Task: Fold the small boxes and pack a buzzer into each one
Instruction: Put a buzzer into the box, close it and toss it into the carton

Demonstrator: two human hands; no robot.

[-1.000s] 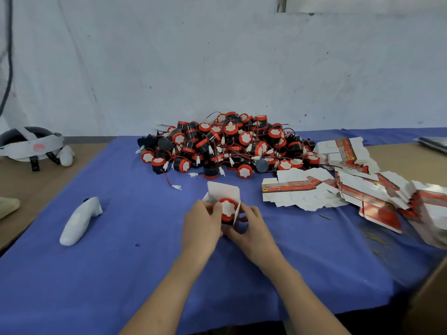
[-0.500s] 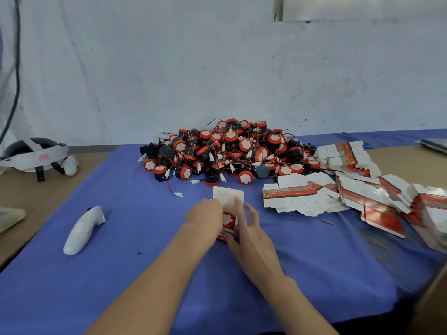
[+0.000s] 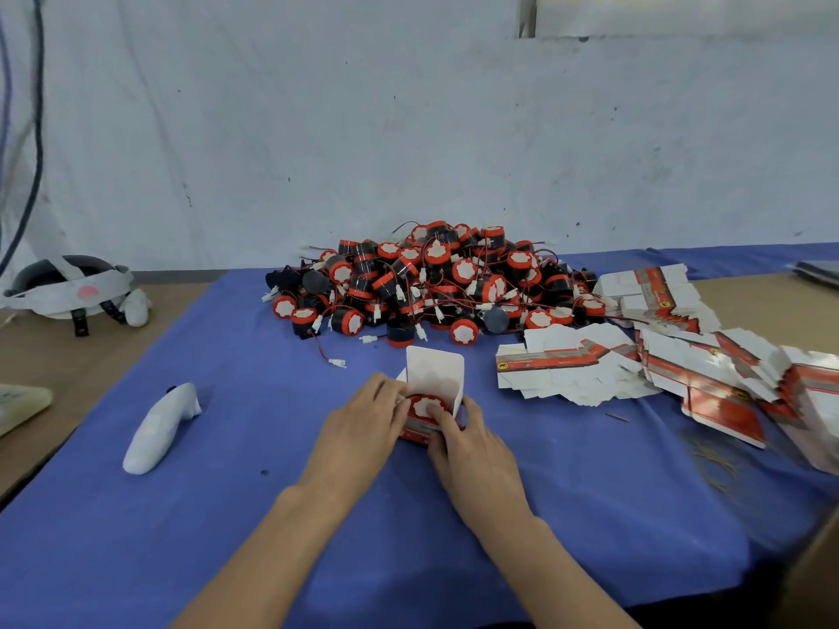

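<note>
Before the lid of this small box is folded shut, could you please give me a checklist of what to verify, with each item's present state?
1. Buzzer seated in the small box: ok, its red-and-white face shows in the opening.
2. Lid flap free to fold: ok, it stands upright behind the buzzer.
3. Buzzer's wire tucked inside: cannot tell, the hands hide it.
4. Side flaps folded in: cannot tell, fingers cover them.
5. Box steadied: ok, the left hand and right hand grip it from both sides.
6. Supplies for the next one: ok, buzzer pile and flat boxes lie beyond.
</note>
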